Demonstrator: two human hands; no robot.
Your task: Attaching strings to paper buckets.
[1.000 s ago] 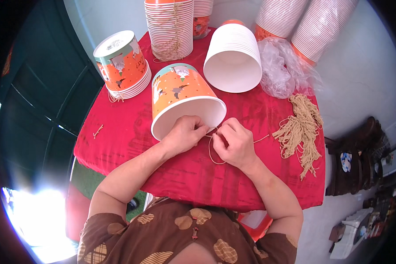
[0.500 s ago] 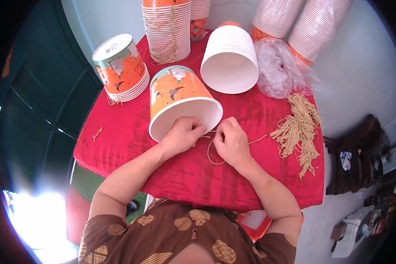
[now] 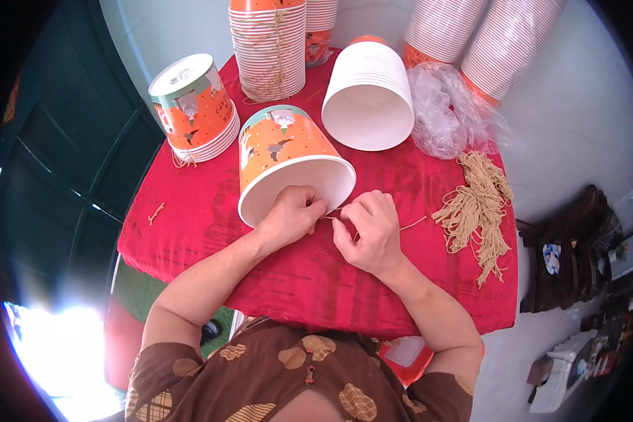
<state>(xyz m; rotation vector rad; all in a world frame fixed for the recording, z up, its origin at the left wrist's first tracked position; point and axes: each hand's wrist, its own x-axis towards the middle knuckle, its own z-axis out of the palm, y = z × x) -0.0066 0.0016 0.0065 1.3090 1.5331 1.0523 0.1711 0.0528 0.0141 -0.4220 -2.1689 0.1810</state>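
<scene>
An orange paper bucket [image 3: 288, 144] with printed figures lies tilted on the table, its white-rimmed mouth toward me. At the near right part of that rim, my left hand [image 3: 299, 213] is closed, thumb and fingers pinching a tan string against the bucket. My right hand [image 3: 368, 231] is just right of it, fingers curled on the same string [image 3: 413, 223], whose loose end trails to the right across the cloth. The exact crossing of the string between my fingertips is too small to make out.
Behind stand a white-sided bucket stack [image 3: 368, 105] lying open toward me, an upturned orange stack [image 3: 193, 112] and a tall stack [image 3: 269, 53]. Clear plastic [image 3: 439, 109] and a bundle of tan strings [image 3: 482, 207] lie right on the red cloth [image 3: 190, 218]. A string scrap [image 3: 156, 213] lies left.
My right hand has shifted slightly right and turned, and the string loop below it has drawn in. My left hand and the bucket stay where they were.
</scene>
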